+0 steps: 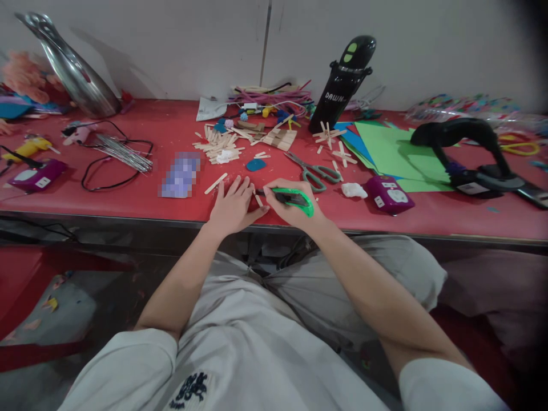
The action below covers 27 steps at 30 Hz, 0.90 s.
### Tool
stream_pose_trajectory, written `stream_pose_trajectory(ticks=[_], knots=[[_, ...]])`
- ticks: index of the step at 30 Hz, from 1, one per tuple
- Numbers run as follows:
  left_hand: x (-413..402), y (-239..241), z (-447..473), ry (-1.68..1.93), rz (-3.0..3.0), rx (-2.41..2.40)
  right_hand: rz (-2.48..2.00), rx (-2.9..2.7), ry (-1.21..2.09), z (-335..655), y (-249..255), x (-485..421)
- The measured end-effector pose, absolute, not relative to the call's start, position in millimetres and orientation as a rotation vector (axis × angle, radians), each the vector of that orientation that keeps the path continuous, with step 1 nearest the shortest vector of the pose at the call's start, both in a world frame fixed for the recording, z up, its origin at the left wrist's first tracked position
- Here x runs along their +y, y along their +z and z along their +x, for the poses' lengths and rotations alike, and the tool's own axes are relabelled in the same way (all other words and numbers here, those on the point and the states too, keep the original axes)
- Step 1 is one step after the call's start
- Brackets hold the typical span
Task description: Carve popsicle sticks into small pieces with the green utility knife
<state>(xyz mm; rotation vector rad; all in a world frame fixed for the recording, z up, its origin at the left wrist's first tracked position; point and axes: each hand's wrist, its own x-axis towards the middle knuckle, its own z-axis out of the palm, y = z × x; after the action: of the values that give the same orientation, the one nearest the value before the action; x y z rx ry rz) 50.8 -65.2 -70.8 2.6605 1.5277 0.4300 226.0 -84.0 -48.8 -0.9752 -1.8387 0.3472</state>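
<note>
My left hand (233, 206) lies on the red tabletop near its front edge, fingers stretched out. A green and black box cutter (295, 200) is gripped in my right hand (293, 216), its tip pointing left toward the left hand's fingers. Between the two hands a short piece of wooden craft stick (258, 200) shows on the table; whether the blade touches it I cannot tell. Just left of my left hand is a single craft stick (216, 183). Beyond the hands lie a heap of craft sticks (218, 142), a blue flat piece (256, 165) and grey-handled scissors (314, 174).
A black bottle (342, 85) and a metal flask (75, 71) stand at the back. Green paper sheets (394, 151), a purple box with sockets (389, 194) and a white lump (354, 190) are to the right. Thin metal rods (124, 152) and a black cord lie left.
</note>
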Motion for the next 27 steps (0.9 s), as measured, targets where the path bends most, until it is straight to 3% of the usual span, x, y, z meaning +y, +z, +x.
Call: stream_pose_trajectory(ticks=[15,27], knots=[[-66.7,-65.3,51.2,0.393,2.632,1.512,-1.096,-1.783,0.165,227.4,-49.5,-89.4],[-66.7,-65.5,51.3,0.395,2.638,1.511,-1.062,-1.806,0.279,227.0,-52.8,-85.3]])
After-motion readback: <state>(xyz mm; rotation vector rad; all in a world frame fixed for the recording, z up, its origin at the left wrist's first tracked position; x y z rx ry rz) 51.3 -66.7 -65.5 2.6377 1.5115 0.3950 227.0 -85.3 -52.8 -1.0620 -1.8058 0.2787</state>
